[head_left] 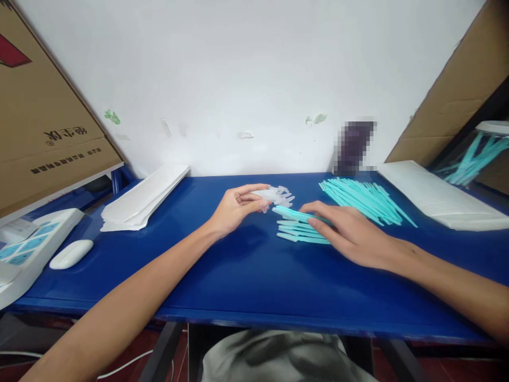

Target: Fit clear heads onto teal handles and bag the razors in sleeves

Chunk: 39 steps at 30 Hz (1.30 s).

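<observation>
My left hand [240,204] is closed in a pinch around translucent plastic caps [263,197], just above the tabletop. More clear caps [283,196] lie in a small heap beyond its fingertips. My right hand [345,231] is closed on a slim turquoise stick [288,213] shaped like an eyebrow razor, gripped between thumb and fingers, its tip pointing left toward the caps. Under this hand several like sticks [294,232] lie side by side in a row, partly covered by the palm. A larger pile of turquoise sticks [366,200] spreads behind the right hand.
The blue table [222,281] meets a white wall. White sleeves or bags [145,199] lie at left, a white packet [441,196] at right. A white mouse-shaped object [71,254] and a white device [43,239] sit far left. Cardboard [51,106] leans there; a tub with turquoise sticks [477,156] stands right.
</observation>
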Each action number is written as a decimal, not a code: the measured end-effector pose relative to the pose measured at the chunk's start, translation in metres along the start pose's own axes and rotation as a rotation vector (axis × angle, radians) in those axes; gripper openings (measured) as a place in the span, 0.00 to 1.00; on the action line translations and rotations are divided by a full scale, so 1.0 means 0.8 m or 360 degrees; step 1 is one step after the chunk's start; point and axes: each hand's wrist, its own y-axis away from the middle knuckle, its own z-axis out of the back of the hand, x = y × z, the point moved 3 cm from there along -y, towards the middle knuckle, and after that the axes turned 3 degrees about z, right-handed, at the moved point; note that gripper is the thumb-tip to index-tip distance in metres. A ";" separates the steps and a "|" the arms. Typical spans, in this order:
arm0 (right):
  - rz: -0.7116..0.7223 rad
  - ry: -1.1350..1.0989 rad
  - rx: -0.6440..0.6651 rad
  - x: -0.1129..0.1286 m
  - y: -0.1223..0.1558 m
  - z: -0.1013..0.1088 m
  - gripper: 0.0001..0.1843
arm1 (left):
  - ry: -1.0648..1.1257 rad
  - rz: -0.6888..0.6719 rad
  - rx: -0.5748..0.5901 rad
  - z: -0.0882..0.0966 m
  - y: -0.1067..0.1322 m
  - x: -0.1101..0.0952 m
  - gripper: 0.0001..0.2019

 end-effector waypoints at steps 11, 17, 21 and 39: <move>-0.0055 0.0111 0.0053 0.001 -0.001 -0.001 0.21 | -0.0063 -0.0103 -0.0131 -0.008 0.003 -0.005 0.15; -0.0039 0.0159 0.0061 -0.002 0.000 -0.005 0.22 | -0.0144 -0.0123 -0.0142 -0.013 0.007 -0.012 0.13; -0.0088 0.0215 -0.0028 -0.006 0.000 0.001 0.24 | -0.0157 -0.0155 -0.0221 -0.010 0.008 -0.015 0.14; -0.0023 0.0267 -0.0025 -0.007 0.001 0.003 0.24 | -0.0100 -0.0157 -0.0225 -0.010 0.008 -0.010 0.13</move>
